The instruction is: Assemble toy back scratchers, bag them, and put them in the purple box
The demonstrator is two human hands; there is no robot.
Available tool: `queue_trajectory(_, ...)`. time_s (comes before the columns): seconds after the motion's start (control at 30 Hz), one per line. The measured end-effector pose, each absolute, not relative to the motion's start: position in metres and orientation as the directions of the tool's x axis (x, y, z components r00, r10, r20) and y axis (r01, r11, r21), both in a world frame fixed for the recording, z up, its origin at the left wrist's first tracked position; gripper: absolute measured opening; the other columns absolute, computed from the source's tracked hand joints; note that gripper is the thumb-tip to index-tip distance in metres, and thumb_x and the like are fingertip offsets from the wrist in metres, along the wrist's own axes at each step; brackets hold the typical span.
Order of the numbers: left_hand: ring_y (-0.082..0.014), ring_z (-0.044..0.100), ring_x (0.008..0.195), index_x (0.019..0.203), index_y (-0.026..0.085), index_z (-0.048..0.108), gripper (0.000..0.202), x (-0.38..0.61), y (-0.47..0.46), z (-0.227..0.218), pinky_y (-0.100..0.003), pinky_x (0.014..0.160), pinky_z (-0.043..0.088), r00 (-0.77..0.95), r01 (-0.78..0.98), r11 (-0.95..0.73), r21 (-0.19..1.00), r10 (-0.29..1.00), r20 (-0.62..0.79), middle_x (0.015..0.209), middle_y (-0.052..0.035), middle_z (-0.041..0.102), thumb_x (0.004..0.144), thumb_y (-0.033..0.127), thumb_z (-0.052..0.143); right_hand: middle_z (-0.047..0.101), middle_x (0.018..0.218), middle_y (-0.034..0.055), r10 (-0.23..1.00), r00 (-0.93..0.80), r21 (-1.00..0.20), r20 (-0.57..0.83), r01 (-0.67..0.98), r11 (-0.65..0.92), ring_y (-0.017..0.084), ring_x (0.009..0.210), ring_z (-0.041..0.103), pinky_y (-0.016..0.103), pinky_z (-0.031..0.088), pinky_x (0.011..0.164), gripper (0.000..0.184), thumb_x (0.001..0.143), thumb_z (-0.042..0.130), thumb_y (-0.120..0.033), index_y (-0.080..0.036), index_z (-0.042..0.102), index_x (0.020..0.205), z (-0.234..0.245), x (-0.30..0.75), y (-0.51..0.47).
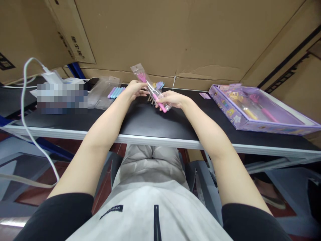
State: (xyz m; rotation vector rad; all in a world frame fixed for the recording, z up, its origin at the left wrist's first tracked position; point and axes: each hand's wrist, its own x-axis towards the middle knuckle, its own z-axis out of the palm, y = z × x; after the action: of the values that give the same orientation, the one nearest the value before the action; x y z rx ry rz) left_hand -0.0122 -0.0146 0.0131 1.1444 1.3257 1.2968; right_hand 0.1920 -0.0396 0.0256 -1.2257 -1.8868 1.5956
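One table (155, 124), two hands (136, 89) (172, 99), one pink scratcher (162, 107) in one bag (136, 68); near the right edge, one card (205, 96), one box (232, 117) holding two scratchers (250, 114) (269, 115).

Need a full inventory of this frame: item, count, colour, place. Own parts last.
Claw stick: one, pink, centre, claw end inside a bag
Bag: one, clear, around that stick
Claw heads: several, yellow and blue-purple, behind the bagged stick
Handles: several, purple and light blue, left of centre
Loose bags: count unclear, clear, beside the handles
Card: one, purple-pink, left of the box
Box: one, purple, right; yellow and pink claw sticks inside
Cable: white, far left
Table: one, black top
Cardboard: brown, behind the table
Trousers: one pair, pale grey, below
Sleeves: two, black, bottom corners
Hands: left and right, bare, at the bag
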Motion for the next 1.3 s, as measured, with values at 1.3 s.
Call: queue_trajectory(1.3, -0.0214, 0.065, 0.114, 0.121, 0.018, 0.059, 0.048, 0.005, -0.035, 0.011, -0.032, 0.101, 0.051, 0.02, 0.5, -0.207, 0.841, 0.974, 0.228, 0.123, -0.0078, 0.067, 0.075, 0.015, 0.075, 0.083, 0.098, 0.0098, 0.789, -0.59, -0.944, -0.172, 0.327, 0.039, 0.012, 0.073, 0.078, 0.023, 0.068, 0.071, 0.019, 0.097, 0.082, -0.03, -0.012, 0.074, 0.099, 0.017, 0.159, -0.065)
